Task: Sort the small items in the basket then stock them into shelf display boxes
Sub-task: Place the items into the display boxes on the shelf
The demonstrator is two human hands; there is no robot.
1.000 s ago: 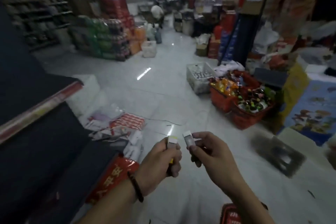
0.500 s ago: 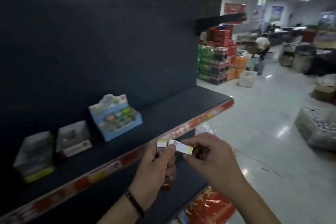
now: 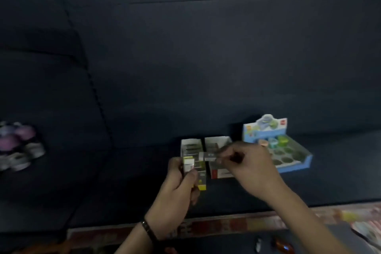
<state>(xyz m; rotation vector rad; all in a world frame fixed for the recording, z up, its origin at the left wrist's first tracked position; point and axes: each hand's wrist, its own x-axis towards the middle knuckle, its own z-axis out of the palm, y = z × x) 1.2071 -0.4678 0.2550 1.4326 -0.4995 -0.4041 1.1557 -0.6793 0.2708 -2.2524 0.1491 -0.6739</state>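
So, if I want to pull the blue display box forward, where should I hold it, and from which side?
Probably by the low front wall of the blue display box, coming from the open edge of the shelf. The box slopes down to that bare wall; the header card behind looks thin, and the right hand hides its left corner.

At the frame's left edge a cluster of purple and grey round things (image 3: 17,146) is smeared and partly cut off. The left hand (image 3: 177,187) covers the front of the yellow-edged box (image 3: 191,144), the right hand (image 3: 251,165) a corner of the blue box (image 3: 296,156); print on the pinched small items (image 3: 207,156) is unreadable.
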